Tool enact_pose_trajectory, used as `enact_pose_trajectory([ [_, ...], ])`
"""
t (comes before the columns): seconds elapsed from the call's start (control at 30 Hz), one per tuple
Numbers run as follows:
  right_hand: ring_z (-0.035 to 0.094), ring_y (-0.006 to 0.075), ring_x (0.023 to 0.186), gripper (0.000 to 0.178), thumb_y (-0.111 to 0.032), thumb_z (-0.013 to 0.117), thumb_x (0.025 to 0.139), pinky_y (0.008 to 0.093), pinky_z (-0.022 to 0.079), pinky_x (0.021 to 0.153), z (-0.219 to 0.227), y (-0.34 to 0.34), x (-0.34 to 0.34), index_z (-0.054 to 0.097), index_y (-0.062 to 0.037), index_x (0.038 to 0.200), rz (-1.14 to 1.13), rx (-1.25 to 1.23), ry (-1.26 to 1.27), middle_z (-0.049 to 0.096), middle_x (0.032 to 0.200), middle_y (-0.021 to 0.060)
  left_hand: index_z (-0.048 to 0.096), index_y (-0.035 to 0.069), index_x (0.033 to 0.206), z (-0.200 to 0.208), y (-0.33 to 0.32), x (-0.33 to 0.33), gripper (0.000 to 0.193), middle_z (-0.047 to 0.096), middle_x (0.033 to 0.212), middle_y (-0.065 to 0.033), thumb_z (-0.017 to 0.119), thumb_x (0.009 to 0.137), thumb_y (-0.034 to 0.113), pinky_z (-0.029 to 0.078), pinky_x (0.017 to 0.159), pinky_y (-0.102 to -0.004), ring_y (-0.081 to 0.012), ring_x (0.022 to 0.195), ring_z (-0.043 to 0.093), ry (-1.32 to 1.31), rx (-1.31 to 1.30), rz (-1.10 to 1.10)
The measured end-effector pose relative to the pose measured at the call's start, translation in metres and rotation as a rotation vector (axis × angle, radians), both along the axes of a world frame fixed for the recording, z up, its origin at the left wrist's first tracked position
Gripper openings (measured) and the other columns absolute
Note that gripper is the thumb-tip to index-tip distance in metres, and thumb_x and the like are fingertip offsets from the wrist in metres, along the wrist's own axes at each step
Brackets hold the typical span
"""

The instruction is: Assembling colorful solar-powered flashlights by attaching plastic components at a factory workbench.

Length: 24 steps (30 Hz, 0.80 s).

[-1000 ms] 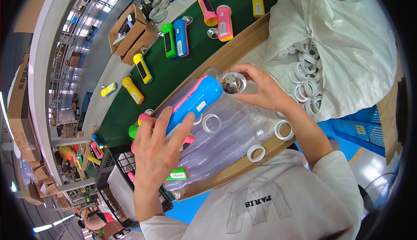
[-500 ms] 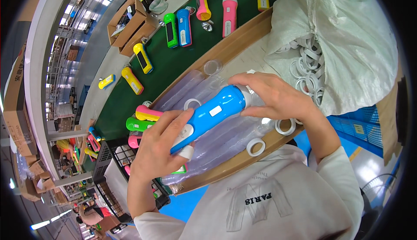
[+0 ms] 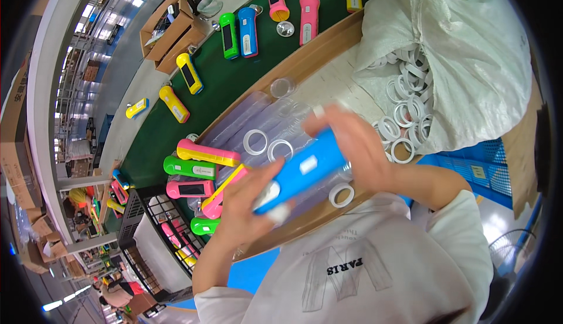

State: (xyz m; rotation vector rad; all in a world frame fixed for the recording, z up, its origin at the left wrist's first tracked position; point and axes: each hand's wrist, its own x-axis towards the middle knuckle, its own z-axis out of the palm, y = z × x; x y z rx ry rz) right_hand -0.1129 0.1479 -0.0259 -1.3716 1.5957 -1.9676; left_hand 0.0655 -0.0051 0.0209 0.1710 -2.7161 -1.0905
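Two hands hold one long blue plastic flashlight [image 3: 308, 168] above a brown cardboard tray [image 3: 328, 45]. The left hand [image 3: 243, 201] is clamped on the thin end. The right hand [image 3: 358, 142] is curled round the wide end, and it looks blurry. The flashlight is tilted, with its wide end up toward the tray's right side. Under the hands, the tray has long clear plastic tubes [image 3: 234, 118] lying in it. A few round white plastic rings [image 3: 255, 152] sit on the tubes.

At the tray's left end there are more flashlights: a pink and yellow one [image 3: 208, 152], a green one [image 3: 189, 167] and a pink one with a dark panel [image 3: 190, 189]. Left of the tray is a black plastic crate [image 3: 126, 218]. Past the tray's far side, a green tabletop [image 3: 234, 80] has yellow, green, blue and pink flashlights [image 3: 308, 19] on it. Right of the tray, a big white woven sack [image 3: 469, 60] spills a heap of white rings [image 3: 413, 77]. A blue plastic crate [image 3: 457, 171] is under the sack.
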Motion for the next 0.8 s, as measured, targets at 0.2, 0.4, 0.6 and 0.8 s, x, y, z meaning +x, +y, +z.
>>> enact_pose_trajectory([
  [0.2,0.056,0.0191,0.11,0.044,-0.038,0.042,0.099,0.0328,0.044,0.095,-0.015,-0.009,-0.019,0.052,-0.0048,0.126,0.309,0.324,-0.752,0.057,0.121,0.0089,0.059,0.009,0.121,-0.021,-0.011,-0.009,0.063,0.063,0.11,-0.013,0.078,0.061,0.006,0.051,0.062,-0.0344,-0.0258,0.075,0.061,0.167,-0.535,-0.028],
  [0.4,0.059,0.0169,0.081,0.042,-0.036,0.043,0.098,0.0299,0.046,0.078,-0.041,-0.026,-0.034,0.062,-0.0003,0.089,0.131,0.25,-0.524,0.062,0.085,0.0092,0.056,0.002,0.124,-0.022,0.011,-0.037,0.059,0.065,0.103,-0.0174,0.077,0.069,0.007,0.053,0.071,-0.0365,-0.0332,0.086,0.065,-0.02,-0.398,0.049],
  [0.6,0.061,0.0155,0.091,0.043,-0.039,0.04,0.101,0.0301,0.049,0.082,-0.02,-0.032,-0.052,0.061,-0.0023,0.107,0.205,0.245,-0.887,0.064,0.098,0.0085,0.053,0.002,0.126,-0.05,0.003,-0.038,0.057,0.065,0.104,-0.0172,0.075,0.074,0.007,0.052,0.069,-0.0334,-0.0269,0.086,0.066,0.007,-0.013,0.176],
  [0.8,0.056,0.0171,0.108,0.042,-0.036,0.043,0.101,0.0341,0.046,0.094,-0.03,-0.019,-0.056,0.049,-0.0046,0.128,0.282,0.042,-1.024,0.056,0.117,0.008,0.049,0.003,0.128,-0.076,0.003,-0.043,0.059,0.064,0.105,-0.0213,0.061,0.088,0.045,0.048,0.055,-0.0282,-0.0175,0.076,0.059,-0.252,1.609,0.132],
])
